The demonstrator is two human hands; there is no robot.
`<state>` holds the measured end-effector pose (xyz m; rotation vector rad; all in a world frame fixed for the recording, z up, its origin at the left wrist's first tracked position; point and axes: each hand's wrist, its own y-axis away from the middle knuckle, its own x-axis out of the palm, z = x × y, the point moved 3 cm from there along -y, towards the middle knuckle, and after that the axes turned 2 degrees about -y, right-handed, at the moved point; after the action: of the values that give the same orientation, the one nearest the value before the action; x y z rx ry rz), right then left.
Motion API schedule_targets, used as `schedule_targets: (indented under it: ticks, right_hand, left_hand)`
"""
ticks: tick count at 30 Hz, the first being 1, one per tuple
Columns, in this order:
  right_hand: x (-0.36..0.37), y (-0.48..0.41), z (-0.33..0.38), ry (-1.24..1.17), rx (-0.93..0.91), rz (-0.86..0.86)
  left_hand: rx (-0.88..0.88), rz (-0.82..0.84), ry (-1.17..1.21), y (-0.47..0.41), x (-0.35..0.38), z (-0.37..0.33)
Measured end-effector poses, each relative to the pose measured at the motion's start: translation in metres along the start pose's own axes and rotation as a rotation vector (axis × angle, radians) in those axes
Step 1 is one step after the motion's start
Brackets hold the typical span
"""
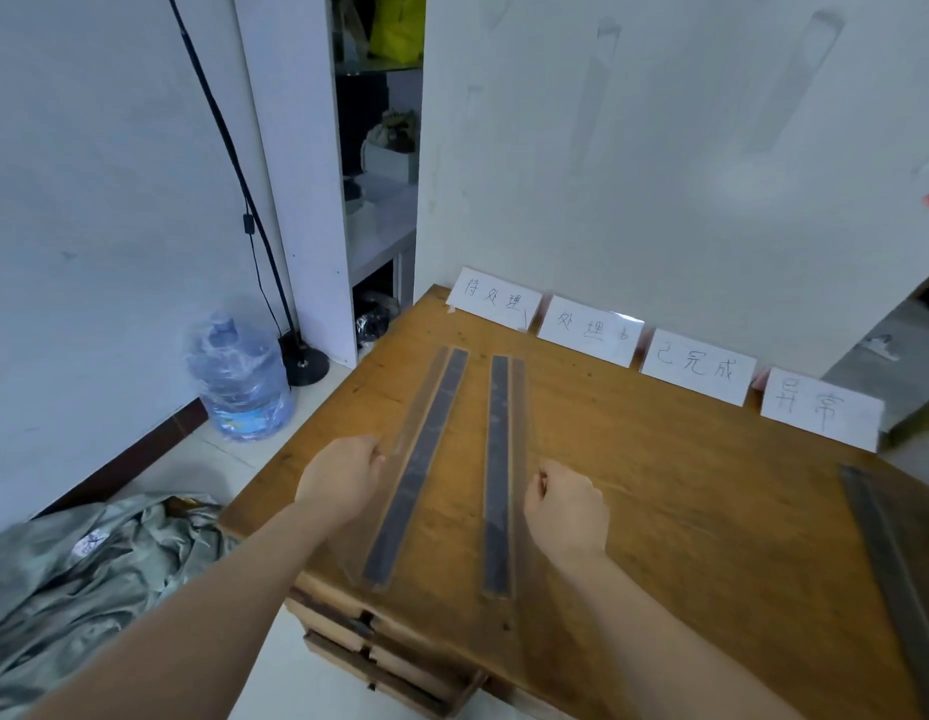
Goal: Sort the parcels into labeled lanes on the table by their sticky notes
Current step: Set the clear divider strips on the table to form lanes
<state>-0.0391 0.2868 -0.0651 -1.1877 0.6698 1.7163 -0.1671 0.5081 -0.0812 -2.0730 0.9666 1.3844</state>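
Two long dark divider strips with clear edges lie lengthwise on the wooden table (659,511). My left hand (342,480) pinches the outer clear edge of the left strip (420,475). My right hand (566,511), fingers curled, holds the right edge of the right strip (496,475). Four handwritten paper lane labels lean on the wall at the table's back: first (496,298), second (589,330), third (698,363), fourth (821,407). A third strip (893,563) lies near the right edge. A heap of grey parcel bags (88,563) sits on the floor at left.
A large water bottle (238,376) wrapped in plastic and a lamp stand base (306,363) stand on the floor left of the table. Drawers (389,652) sit under the table's near corner. A shelf unit (379,174) stands behind.
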Motion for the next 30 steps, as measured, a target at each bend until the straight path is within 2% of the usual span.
schedule_targets:
  ticks: [5, 15, 23, 30]
  right_hand:
    - [0.007, -0.020, 0.013, 0.021, 0.042, -0.007]
    - [0.025, -0.043, 0.058, 0.056, 0.211, -0.056]
    - [0.047, -0.051, 0.092, 0.055, 0.337, -0.024]
    - [0.052, -0.051, 0.097, 0.043, 0.362, 0.019]
  left_hand:
    - [-0.006, -0.001, 0.036, -0.031, -0.007, 0.011]
    - [0.112, 0.050, 0.052, -0.101, -0.010, 0.050]
    - [0.147, 0.093, 0.018, -0.141, -0.024, 0.082]
    - [0.185, 0.194, -0.069, -0.155, -0.027, 0.084]
